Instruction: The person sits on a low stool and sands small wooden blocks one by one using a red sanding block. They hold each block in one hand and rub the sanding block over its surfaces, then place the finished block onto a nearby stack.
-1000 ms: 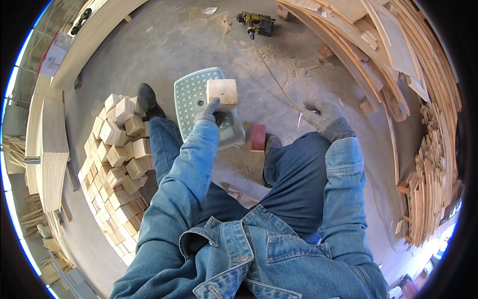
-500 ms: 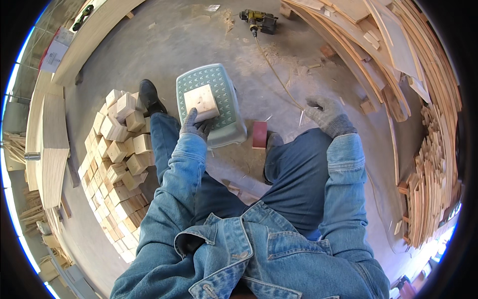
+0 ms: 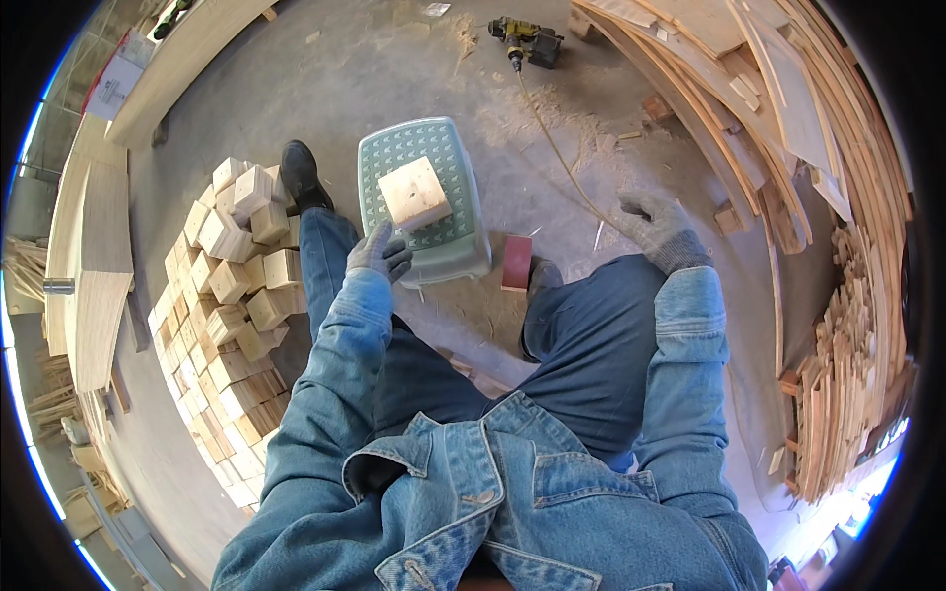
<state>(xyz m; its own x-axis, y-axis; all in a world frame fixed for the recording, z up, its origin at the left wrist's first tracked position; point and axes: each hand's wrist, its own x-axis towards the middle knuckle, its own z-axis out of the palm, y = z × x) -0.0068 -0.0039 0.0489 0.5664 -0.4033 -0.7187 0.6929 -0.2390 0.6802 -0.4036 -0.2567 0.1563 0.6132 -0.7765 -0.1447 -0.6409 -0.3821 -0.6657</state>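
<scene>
A pale square wooden block (image 3: 414, 193) lies on the dimpled top of a light green plastic step stool (image 3: 471, 236) between my feet. Close to the block's near left corner is my left hand (image 3: 380, 254), in a grey glove, fingers apart and holding nothing. My right hand (image 3: 662, 232), gloved too, hovers over or rests by my right knee, its fingers curled inward. Whatever may be inside those fingers is hidden. A thin tan cord (image 3: 557, 148) runs along the floor and ends visually beside the right hand; whether they touch I cannot tell.
Many similar wooden blocks (image 3: 227, 295) are heaped at my left. A dark red block (image 3: 515, 263) stands by my right boot. A yellow and black power tool (image 3: 526, 42) lies ahead amid sawdust. Stacked boards (image 3: 705, 128) and thin strips (image 3: 838, 364) line the right, beams (image 3: 103, 271) the left.
My left hand has come off the wooden block and drawn back toward me. The block sits slightly farther right on the stool. My right hand stays much the same.
</scene>
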